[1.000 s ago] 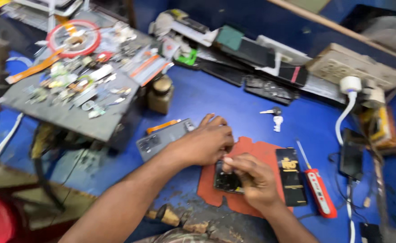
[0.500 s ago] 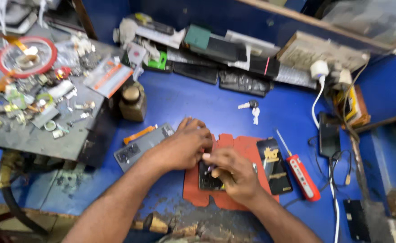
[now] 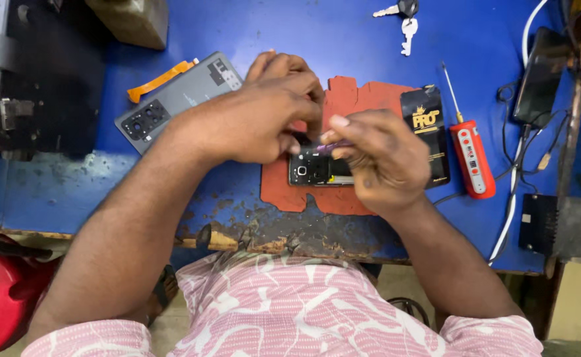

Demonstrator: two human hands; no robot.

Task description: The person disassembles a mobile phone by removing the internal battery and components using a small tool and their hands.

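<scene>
Black and opened, with its inner parts bared, the phone [image 3: 313, 170] is laid flat on a red mat [image 3: 343, 106] near the front edge of the blue bench [image 3: 317, 33]. Its long axis is set left to right, and the camera end is turned to the left. Most of its right half is hidden under the right hand [image 3: 376, 158].

The left hand [image 3: 264, 116] is held just above and behind the phone, with its fingers curled together toward the phone's upper edge. The right hand's thumb and fingers are pinched together on a thin purplish strip [image 3: 333, 145] just over the phone; what the strip is cannot be told. The two hands are nearly touching at the fingertips.

A black packet [image 3: 426, 125] is laid on the mat's right edge, and a red screwdriver [image 3: 470, 155] lies just beside it, tip pointing away. A grey back cover [image 3: 178, 99] and an orange pry tool [image 3: 161, 79] are placed to the left. Keys [image 3: 402, 20] lie farther back, well apart. No container is seen holding anything.
</scene>
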